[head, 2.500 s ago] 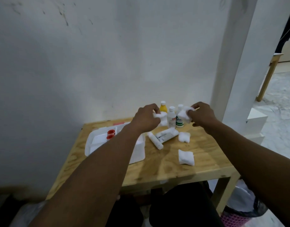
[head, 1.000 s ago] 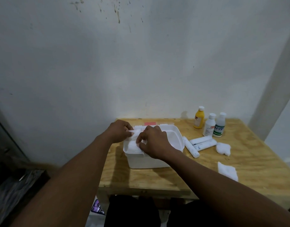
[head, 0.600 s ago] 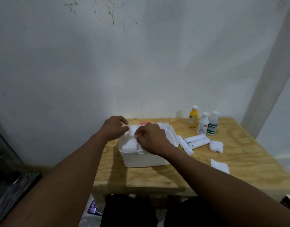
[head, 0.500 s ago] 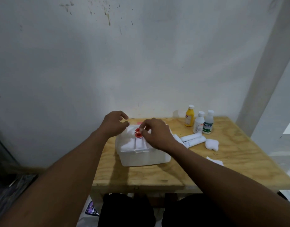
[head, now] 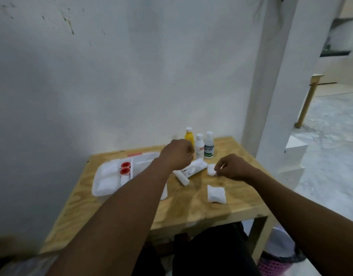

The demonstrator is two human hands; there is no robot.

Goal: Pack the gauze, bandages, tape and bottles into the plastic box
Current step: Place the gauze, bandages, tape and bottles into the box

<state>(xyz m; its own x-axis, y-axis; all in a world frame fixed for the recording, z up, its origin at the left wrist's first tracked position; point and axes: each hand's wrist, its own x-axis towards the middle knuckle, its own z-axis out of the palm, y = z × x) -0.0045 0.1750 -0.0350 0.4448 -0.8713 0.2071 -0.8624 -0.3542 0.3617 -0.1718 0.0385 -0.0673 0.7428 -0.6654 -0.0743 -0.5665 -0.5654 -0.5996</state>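
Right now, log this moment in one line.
right hand: pinches gauze wad | left hand: curled, near bandage rolls | plastic box: tape rolls, folded gauze inside | bottles: unpacked

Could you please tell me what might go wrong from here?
The left hand hovers close to three upright bottles; a careless reach could topple them. The right hand pinches a gauze ball by its edge, so it may drop. The gauze pad near the table edge could get swept off by a forearm.

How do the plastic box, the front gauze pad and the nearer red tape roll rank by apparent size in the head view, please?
1. plastic box
2. front gauze pad
3. nearer red tape roll
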